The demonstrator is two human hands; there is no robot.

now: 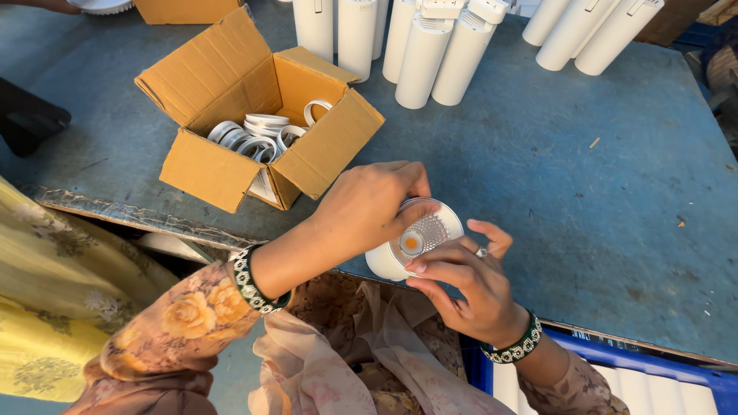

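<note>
At the far left edge a dark shape (27, 115) lies on the blue-grey table (584, 177), too cut off to tell what it is. Nearer, yellow patterned cloth (54, 300) fills the left corner below the table's worn edge.

Right of that, an open cardboard box (231, 115) sits on the table with its flaps spread; inside lie a loose heap of white rings (257, 134), some flat, some tilted against the wall. Beyond it, at the far edge, the corner of a second cardboard box (184, 9) shows.

In the middle, near the table's front edge, the person's left hand (365, 207) comes in from a floral sleeve with a beaded bracelet (254, 280) at the wrist. Its fingers are curled over the top rim of a white cylindrical lamp housing (400, 250), pinching it from above. The housing's open face is tilted up, showing a dimpled reflector with a small orange spot at its centre. The right hand (465, 284) cups the same housing from the near right side, fingers bent round its rim, a ring on one finger and a matching bracelet (515, 346) on the wrist.

Far across the table stand and lean rows of white tubes (430, 54), with more white tubes (584, 31) further right. At the near right, a blue crate (615, 355) holds white pieces.
</note>
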